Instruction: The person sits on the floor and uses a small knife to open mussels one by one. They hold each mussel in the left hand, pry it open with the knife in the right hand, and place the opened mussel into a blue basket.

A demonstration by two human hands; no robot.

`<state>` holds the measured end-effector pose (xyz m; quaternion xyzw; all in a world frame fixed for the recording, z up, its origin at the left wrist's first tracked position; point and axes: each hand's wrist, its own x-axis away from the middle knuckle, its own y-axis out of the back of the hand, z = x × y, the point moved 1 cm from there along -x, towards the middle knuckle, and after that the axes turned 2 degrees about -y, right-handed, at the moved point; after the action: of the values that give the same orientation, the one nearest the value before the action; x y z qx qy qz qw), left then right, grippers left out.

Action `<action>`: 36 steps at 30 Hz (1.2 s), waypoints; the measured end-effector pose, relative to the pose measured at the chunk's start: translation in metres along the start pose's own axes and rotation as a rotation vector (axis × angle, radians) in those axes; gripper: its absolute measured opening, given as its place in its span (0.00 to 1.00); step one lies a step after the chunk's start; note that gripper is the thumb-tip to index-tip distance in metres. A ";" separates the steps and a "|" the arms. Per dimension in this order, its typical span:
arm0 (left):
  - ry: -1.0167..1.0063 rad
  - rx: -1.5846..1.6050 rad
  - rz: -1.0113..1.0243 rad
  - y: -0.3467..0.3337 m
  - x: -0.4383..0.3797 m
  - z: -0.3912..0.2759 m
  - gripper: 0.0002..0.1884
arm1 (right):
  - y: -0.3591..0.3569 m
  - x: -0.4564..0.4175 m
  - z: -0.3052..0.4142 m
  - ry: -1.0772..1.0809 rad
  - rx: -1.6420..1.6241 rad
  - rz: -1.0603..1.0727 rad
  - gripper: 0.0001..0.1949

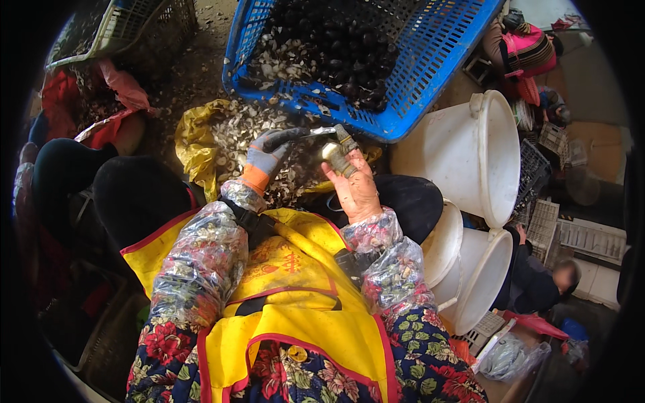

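My left hand (269,153), in a grey and orange work glove, grips a small metal blade tool (321,131) that points right. Its far end is close to a wrapped fingertip of my right hand (355,186). The right hand is bare apart from grey wraps on some fingers, palm up, and holds a pale peeled corm (331,151), which looks like a water chestnut. Beneath both hands, pale and dark peelings (242,126) are heaped on a yellow plastic bag (194,146). Beyond stands a blue plastic crate (428,85) with many dark unpeeled corms (347,55) and pale peelings.
White plastic buckets (453,156) stand and lean close on the right. At the upper left are a pale crate (108,38) and a red bag (118,85). Several other people are nearby, one in dark clothing (534,282) at right, near stacked crates (541,226).
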<state>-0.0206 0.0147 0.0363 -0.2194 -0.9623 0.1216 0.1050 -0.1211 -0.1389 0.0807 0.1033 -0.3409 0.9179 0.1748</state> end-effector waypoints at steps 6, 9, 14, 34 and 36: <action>0.068 -0.263 0.129 0.018 -0.013 0.040 0.14 | -0.008 -0.010 0.033 0.226 0.783 -0.147 0.31; 0.274 -0.188 -0.001 0.025 -0.022 0.059 0.14 | 0.010 -0.021 0.061 0.269 0.255 -0.180 0.22; 0.220 -0.106 -0.007 0.016 -0.024 0.053 0.16 | 0.054 -0.095 0.116 -0.168 -0.217 -0.053 0.10; 0.206 -0.038 0.086 -0.001 -0.043 0.015 0.16 | 0.101 -0.297 0.093 -0.279 2.508 -0.039 0.14; 0.222 0.121 0.015 0.001 -0.043 0.007 0.16 | 0.099 -0.277 0.099 -0.129 2.268 -0.057 0.14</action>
<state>0.0161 -0.0057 0.0227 -0.2319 -0.9341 0.1549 0.2231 0.1012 -0.3438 0.0112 0.2567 0.6807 0.6859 -0.0164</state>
